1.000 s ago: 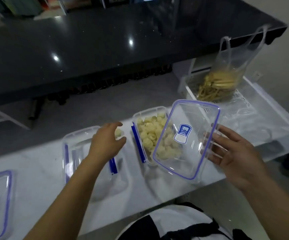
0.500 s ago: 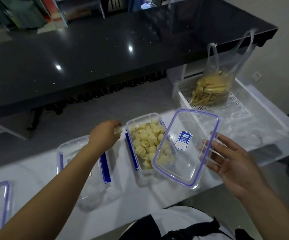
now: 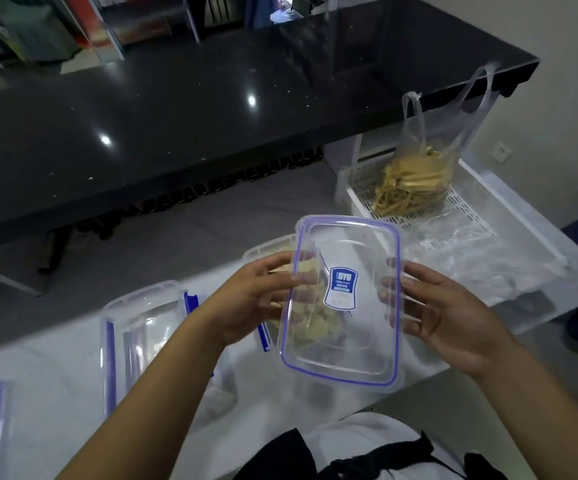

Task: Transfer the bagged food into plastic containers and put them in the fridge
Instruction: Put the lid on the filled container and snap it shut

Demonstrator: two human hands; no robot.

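Two containers on the counter (image 3: pixel 55 375): one (image 3: pixel 267 252) holds pale food pieces, one (image 3: pixel 142 327) left of it looks empty. Left hand (image 3: pixel 249 299) and right hand (image 3: pixel 454 317) grip one lid (image 3: pixel 343 323) above the filled container.

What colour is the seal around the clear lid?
Blue, on the clear rectangular plastic lid, seen in the head view.

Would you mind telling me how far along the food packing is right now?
One container already holds pale food pieces. Both hands, left hand and right hand, hold its lid above it, unsealed. The bag of strips and empty container remain; nothing refrigerated yet.
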